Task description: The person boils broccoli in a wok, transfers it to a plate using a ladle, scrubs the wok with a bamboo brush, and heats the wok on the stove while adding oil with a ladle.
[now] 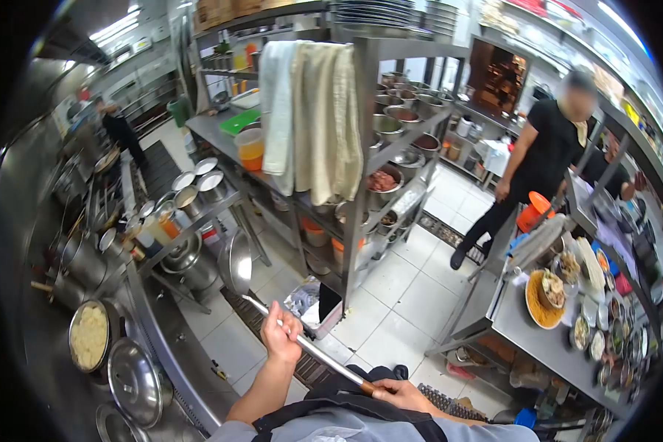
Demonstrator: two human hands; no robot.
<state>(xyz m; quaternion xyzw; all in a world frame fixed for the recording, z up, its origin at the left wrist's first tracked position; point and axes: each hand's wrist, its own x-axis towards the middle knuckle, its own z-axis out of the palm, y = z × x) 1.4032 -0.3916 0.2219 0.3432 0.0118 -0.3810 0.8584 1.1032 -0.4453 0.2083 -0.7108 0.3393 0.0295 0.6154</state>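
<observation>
A long-handled metal ladle is held across the front of my body, its round bowl up and to the left. My left hand is closed around the metal handle a little below the bowl. Near the wooden end of the handle, my right hand is closed around it at my waist. The bowl hangs in the air above the floor, beside a lidded steel pot.
At left are a pot of pale food and a lidded pot. Towels hang from a central shelf. At right, a counter holds a yellow-orange plate and bowls. A person in black stands beyond.
</observation>
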